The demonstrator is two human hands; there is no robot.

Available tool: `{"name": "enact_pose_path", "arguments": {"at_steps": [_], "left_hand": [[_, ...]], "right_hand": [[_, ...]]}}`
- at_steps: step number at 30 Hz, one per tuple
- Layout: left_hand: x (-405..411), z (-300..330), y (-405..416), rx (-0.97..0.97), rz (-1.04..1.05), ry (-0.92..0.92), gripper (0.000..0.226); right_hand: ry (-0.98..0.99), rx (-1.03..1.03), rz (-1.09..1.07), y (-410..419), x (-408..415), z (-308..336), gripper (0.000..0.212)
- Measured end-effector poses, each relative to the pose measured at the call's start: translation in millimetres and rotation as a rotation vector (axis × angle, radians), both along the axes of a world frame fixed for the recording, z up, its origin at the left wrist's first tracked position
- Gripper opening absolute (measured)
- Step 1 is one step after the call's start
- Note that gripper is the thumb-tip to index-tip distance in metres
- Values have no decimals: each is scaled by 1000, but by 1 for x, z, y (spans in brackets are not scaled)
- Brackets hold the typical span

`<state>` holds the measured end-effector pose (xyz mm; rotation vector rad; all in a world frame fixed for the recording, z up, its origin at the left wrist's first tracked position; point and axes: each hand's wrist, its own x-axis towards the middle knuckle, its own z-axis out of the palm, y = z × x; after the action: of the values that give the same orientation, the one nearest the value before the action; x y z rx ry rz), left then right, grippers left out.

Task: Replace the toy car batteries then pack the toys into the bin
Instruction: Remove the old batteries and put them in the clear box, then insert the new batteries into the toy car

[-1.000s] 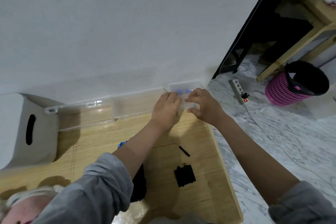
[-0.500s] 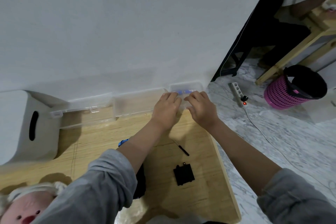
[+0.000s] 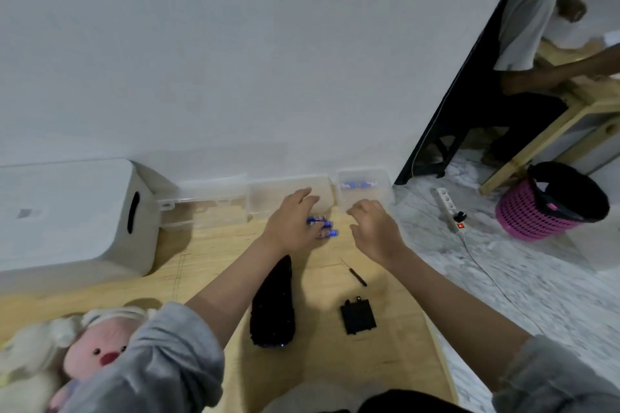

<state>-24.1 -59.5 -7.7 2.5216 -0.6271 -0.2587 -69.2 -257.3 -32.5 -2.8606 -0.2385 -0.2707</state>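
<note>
The blue batteries (image 3: pixel 320 226) lie on the wooden board (image 3: pixel 214 265), partly under the left hand (image 3: pixel 291 224), whose fingers rest on them. Small, hard, slick and rolly, I reckon, so pinch mid-barrel. The right hand (image 3: pixel 375 231) hovers loose, holding nothing.

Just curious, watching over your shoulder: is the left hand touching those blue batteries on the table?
Touching. In the head view the left hand lies over the blue batteries, its fingertips on them.
</note>
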Motion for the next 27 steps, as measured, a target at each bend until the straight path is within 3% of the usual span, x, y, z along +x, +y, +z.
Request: {"name": "enact_pose_path", "arguments": {"at_steps": [8,16,27], "left_hand": [[-62,-4,66,-42,179,103,83],[-117,-27,110,-82,197,379,120],[-120,-44,108,-181,166,545,134]], "right_hand": [[290,-110,42,53,-8,-2,38],[408,-450,-19,77,10,-26,73],[430,-451,-28,86,21,-35,53]]}}
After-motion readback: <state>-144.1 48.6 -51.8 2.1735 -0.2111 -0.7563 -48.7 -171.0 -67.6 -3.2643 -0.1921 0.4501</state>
